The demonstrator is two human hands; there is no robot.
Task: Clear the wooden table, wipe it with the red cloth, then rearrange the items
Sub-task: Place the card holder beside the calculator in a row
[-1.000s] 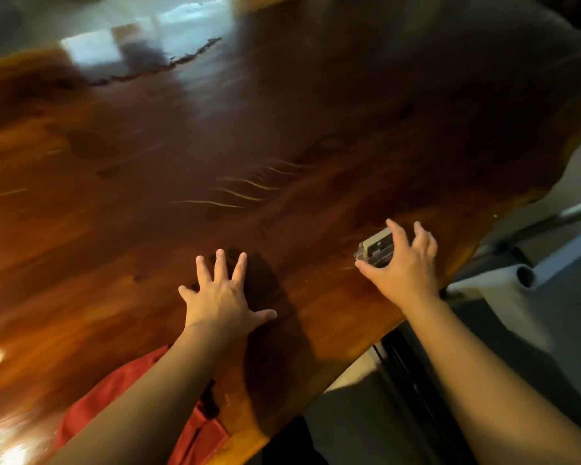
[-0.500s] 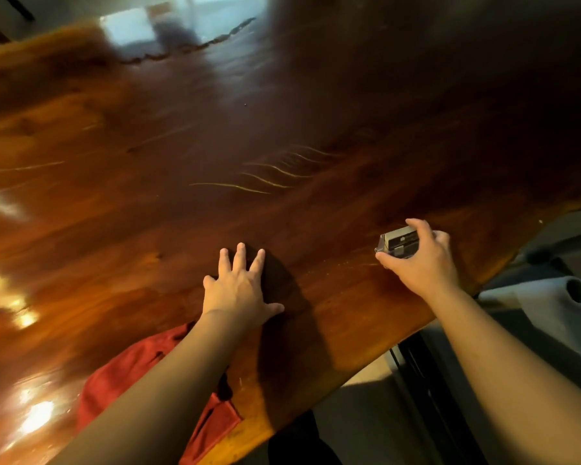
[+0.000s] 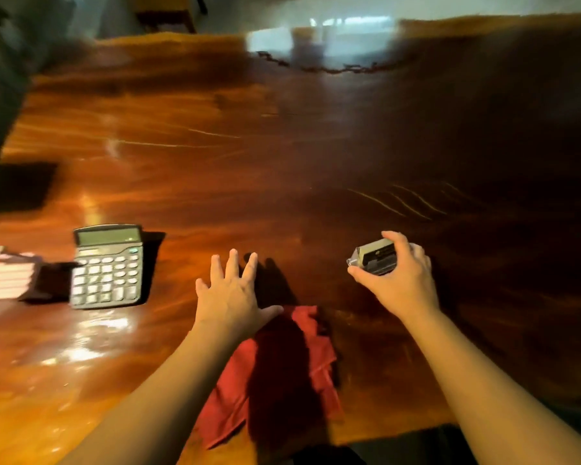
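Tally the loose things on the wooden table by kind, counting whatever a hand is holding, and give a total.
Calculator: 1
Red cloth: 1
Stack of pale booklets or pads at the left edge, blurred: 1
Small clear box, gripped in the right hand: 1
Total: 4

stack of books (image 3: 4, 275) cut off left, blurred

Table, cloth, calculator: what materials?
Table: wood with a glossy finish, grain streaks and window glare showing. Red cloth: soft fabric, crumpled in folds. Calculator: likely grey plastic, matte casing with pale keys.
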